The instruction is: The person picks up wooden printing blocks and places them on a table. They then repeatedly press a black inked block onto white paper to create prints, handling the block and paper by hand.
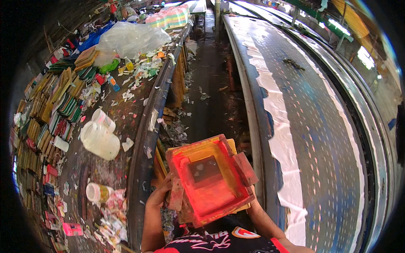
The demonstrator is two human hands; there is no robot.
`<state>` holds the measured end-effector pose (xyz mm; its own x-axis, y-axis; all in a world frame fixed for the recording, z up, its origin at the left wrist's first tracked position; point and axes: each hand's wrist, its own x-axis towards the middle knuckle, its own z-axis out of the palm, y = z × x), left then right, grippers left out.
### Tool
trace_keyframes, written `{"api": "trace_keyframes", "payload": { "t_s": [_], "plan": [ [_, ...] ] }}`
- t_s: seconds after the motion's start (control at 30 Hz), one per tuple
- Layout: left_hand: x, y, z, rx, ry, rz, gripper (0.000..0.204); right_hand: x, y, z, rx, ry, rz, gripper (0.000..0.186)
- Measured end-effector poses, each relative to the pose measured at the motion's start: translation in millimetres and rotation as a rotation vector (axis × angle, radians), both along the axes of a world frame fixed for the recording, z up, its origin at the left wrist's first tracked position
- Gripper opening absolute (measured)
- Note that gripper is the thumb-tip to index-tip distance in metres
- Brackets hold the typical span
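Observation:
In front of my body I hold a screen printing frame (214,196), its wooden sides and mesh smeared with bright red ink. A darker rectangle shows in the middle of the mesh, and wooden strips stick out on both sides. At least one more frame, with a yellow edge (231,145), lies under it. My left hand (162,190) grips the left side, with most fingers hidden beneath. On the other side my right hand (254,203) holds the lower right edge, largely covered by the frame. The stack is tilted slightly.
A littered bench (141,126) on my left carries a cloudy plastic jug (99,141), a white tub (98,192), scraps, a plastic sheet (133,39) and rows of stacked frames (63,109). A long printing table (325,135) with white cloth edging (283,156) runs along my right. Between them lies a narrow dark aisle (207,109).

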<state>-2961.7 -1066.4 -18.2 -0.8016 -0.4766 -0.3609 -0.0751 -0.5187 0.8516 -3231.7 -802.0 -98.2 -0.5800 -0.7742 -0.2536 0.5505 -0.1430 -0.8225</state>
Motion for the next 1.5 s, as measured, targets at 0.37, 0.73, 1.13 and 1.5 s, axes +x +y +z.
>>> {"api": "trace_keyframes", "payload": {
  "t_s": [0.37,0.73,1.13,1.5],
  "plan": [
    [-271.2,-296.0,-23.5,0.007,0.032,-0.094,0.095,-277.6,-285.2,-7.5,-0.014,-0.101,-0.003,0.066],
    [-537.1,-547.1,-35.7,-0.067,-0.103,-0.27,0.095,-496.9,-486.6,-36.3,-0.091,-0.253,-0.138,0.066],
    [-787.1,-792.1,-28.2,0.061,-0.086,-0.017,0.07,-765.4,-769.2,79.9,-0.071,-0.208,-0.093,0.064],
    [-1071.3,-1020.7,-29.5,0.183,0.023,-0.28,0.076,-951.9,-916.8,19.3,-0.08,-0.089,-0.45,0.056]
  ]
}}
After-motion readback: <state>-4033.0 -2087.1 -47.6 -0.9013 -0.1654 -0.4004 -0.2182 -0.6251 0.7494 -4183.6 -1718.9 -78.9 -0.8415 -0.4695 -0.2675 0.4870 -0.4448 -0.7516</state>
